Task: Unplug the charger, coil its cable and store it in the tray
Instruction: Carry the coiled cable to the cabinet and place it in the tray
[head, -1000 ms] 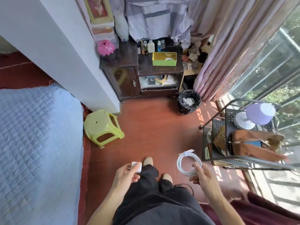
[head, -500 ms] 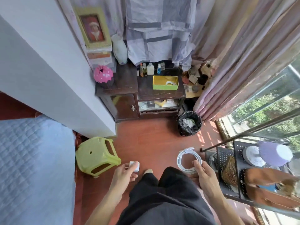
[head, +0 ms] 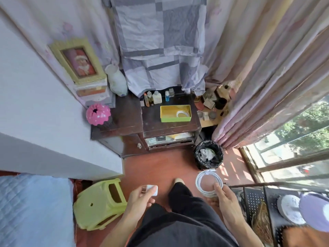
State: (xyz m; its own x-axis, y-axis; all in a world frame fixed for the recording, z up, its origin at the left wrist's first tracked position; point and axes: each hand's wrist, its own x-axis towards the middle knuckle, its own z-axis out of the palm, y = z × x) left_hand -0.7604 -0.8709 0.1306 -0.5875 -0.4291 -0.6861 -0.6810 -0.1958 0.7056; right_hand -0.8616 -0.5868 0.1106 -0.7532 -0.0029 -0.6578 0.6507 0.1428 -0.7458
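White cube charger (head: 151, 189) pinched in left hand (head: 140, 197); right hand (head: 224, 196) grips coiled white cable (head: 208, 182), both carried toward yellow-green tray (head: 175, 119) on dark counter (head: 170, 127).

The charger (head: 151, 189) and coiled cable (head: 208, 182) look smooth white plastic. The tray (head: 175, 119) is glossy yellow-green, on a dark polished wood desk (head: 160, 125). The stool (head: 99, 204) is matt plastic.
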